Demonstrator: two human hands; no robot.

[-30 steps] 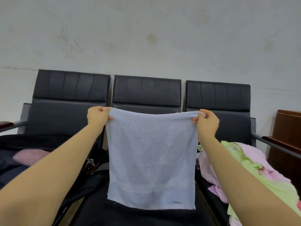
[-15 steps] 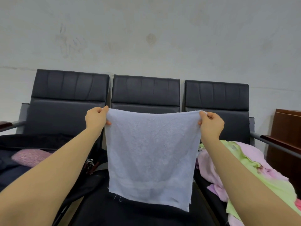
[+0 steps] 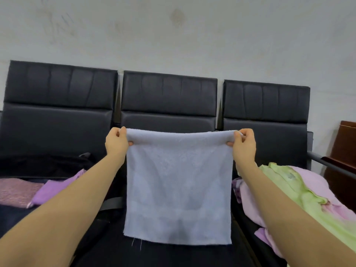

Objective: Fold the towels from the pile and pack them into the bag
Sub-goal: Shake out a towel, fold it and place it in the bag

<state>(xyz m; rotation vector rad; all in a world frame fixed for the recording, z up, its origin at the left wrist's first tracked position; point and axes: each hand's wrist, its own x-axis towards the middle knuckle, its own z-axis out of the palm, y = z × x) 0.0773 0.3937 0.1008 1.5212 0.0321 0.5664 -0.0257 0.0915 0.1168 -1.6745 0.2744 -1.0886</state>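
A pale blue towel (image 3: 178,187) hangs flat in front of me over the middle seat. My left hand (image 3: 116,144) pinches its top left corner and my right hand (image 3: 243,144) pinches its top right corner, stretching the top edge level. The towel's top edge looks rolled over. On the right seat lies the pile of towels (image 3: 300,195), green and pink. A dark bag (image 3: 44,166) sits on the left seat, with pink and purple folded towels (image 3: 23,191) in it.
A row of three black padded seats (image 3: 169,99) stands against a pale wall. A metal armrest (image 3: 327,164) and a brown wooden cabinet (image 3: 344,151) are at the far right. A grey strap (image 3: 111,203) lies by the bag.
The view has tilted down a little, showing more of the bag and a purple towel in it. Both hands keep hold of the towel's corners; the hanging towel has swung slightly.
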